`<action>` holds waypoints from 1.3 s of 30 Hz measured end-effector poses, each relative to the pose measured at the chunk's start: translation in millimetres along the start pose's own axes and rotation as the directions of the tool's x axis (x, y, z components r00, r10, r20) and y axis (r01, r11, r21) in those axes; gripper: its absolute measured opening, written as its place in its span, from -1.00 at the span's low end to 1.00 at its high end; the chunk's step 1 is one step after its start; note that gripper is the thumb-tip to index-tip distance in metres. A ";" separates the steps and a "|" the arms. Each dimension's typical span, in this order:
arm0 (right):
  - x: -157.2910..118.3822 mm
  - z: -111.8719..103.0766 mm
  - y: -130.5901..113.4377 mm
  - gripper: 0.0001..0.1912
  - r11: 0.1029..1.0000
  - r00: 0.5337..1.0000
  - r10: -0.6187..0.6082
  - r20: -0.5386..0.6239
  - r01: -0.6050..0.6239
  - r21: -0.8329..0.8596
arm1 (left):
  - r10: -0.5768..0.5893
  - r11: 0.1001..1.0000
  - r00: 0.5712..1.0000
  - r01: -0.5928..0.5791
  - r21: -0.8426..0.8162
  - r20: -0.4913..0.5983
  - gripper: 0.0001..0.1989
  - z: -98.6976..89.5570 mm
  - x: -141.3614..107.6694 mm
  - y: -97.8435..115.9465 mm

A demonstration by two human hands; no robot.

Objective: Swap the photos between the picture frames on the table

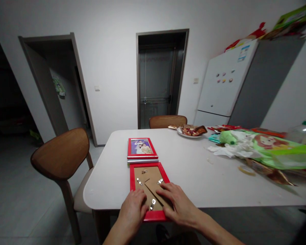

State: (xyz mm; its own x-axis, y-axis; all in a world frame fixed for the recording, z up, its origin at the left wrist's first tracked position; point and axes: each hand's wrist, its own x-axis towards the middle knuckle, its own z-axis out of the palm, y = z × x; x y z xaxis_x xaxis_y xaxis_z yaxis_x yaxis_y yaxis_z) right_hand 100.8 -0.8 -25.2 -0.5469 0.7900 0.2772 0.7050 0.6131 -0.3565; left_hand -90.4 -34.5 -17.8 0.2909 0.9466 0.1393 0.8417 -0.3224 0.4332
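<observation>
A red photo frame (162, 169) lies face down at the table's front edge, its brown backing board (146, 173) upward. Small metal clips sit around the board, and a slanting brown stand flap (155, 193) crosses it. My left hand (133, 208) grips the frame's lower left side, fingers bent over the edge. On the lower right, my right hand (181, 205) has its fingers curled over the frame's side and onto the backing near the flap. Just beyond, a second red frame with a photo (142, 147) lies face up on top of a silvery-edged one.
The white table (193, 177) carries a plate of snacks (192, 132) at the back. Green packaging (275, 149), tissues and wrappers crowd its right side. Wooden chairs stand at the left (63, 153) and far side (167, 121); a fridge (221, 81) is behind.
</observation>
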 end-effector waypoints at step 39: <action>1.8 -5.1 -33.8 -0.81 0.980 0.976 -0.198 0.095 0.199 -0.006 | 0.032 0.999 0.999 -0.031 0.023 -0.037 -0.38 14.6 -7.5 -10.1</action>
State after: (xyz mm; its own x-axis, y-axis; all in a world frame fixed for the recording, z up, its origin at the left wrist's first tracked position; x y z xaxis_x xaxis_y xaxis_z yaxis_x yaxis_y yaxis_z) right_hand 78.3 -20.1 -8.1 -0.7158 0.6496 0.2562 0.5848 0.7581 -0.2885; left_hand -94.5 -38.4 -36.2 0.3009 0.9354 0.1859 0.8425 -0.3521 0.4077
